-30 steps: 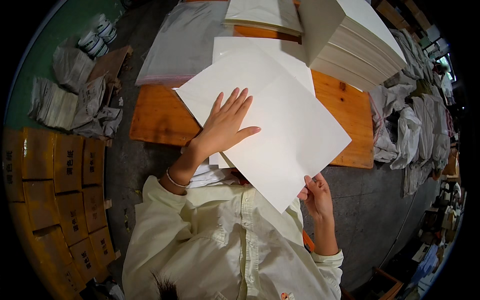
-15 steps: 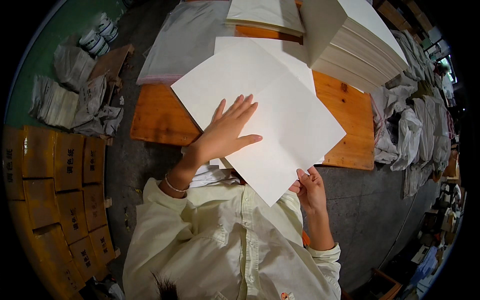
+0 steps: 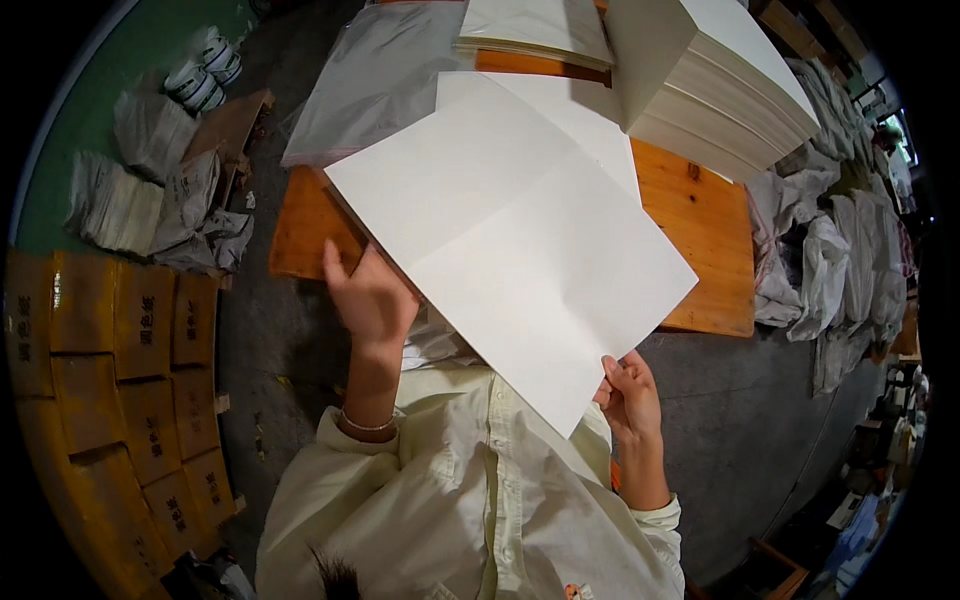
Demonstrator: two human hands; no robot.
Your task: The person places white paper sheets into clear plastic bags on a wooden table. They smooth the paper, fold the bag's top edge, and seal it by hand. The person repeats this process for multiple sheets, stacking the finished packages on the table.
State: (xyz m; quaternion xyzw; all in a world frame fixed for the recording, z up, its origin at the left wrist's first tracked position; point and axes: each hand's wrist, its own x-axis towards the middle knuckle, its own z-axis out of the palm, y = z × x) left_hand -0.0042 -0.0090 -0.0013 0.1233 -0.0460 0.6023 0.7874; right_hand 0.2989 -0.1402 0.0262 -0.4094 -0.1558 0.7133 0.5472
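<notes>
A large white stack of paper sheets or board [image 3: 520, 240] lies turned cornerwise in front of me, its near corner over my lap. My right hand [image 3: 632, 398] pinches its lower right edge between thumb and fingers. My left hand [image 3: 375, 300] is at the left edge, thumb spread away from the paper; the fingertips are hidden under that edge. Beneath the far side lies another white sheet [image 3: 615, 150], flat on the wooden table [image 3: 700, 240]. Whether the piece I hold is one sheet or several, I cannot tell.
A tall stack of white board [image 3: 710, 110] stands at the back right. Beside it lie a shorter stack [image 3: 540, 25] and clear plastic bags [image 3: 385, 80]. Yellow cartons [image 3: 145, 330] are piled on the left floor; whitish plastic sacks [image 3: 825, 260] hang or lie at the right.
My left hand has left the paper's top face and moved down-left to its edge. The paper has shifted slightly toward me, and my right hand still pinches it.
</notes>
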